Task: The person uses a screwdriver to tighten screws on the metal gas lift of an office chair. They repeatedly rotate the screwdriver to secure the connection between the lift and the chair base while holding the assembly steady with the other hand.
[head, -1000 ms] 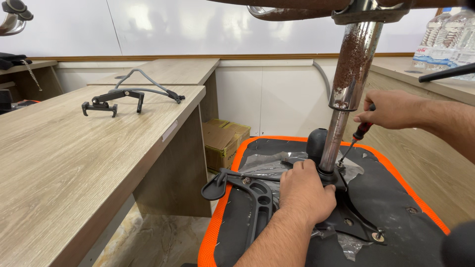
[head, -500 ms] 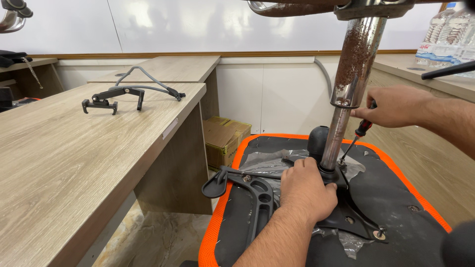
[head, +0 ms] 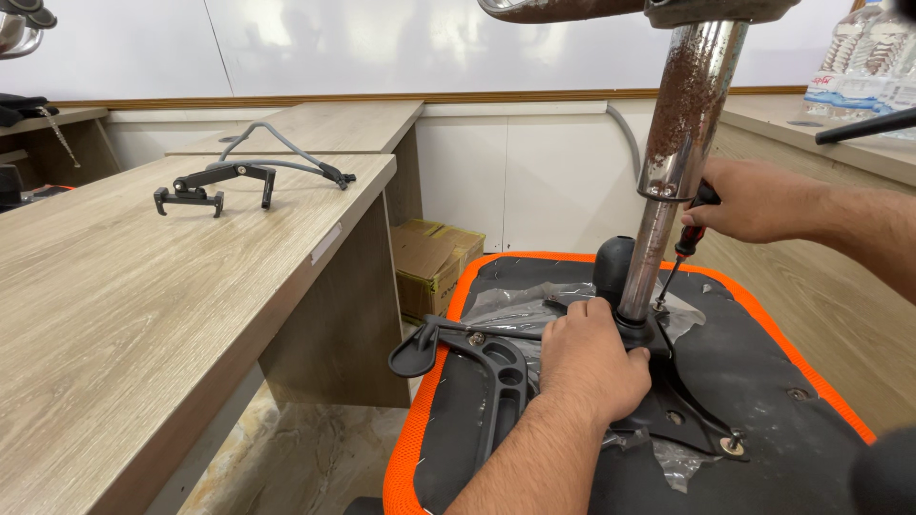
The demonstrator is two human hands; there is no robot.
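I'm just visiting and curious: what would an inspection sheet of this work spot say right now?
Surface: wooden desk at left.
Job's things: upturned chair seat, orange-edged; rusty metal column; black mechanism plate; screwdriver.
Clutter: black armrest parts on desk; cardboard box on floor; water bottles.
Hands: left hand presses on plate; right hand grips screwdriver.
Cables: grey cable along wall.
Surroundings: white wall panels.

A single head-worn camera is looking forward and down from close above the work, with no second view sharing the scene. It is facing the far white wall point(head: 382, 48). The upturned chair seat point(head: 763, 381) is filling the near right, its rusty gas column point(head: 682, 133) rising out of frame, and the wooden desk point(head: 143, 286) is running along the left.
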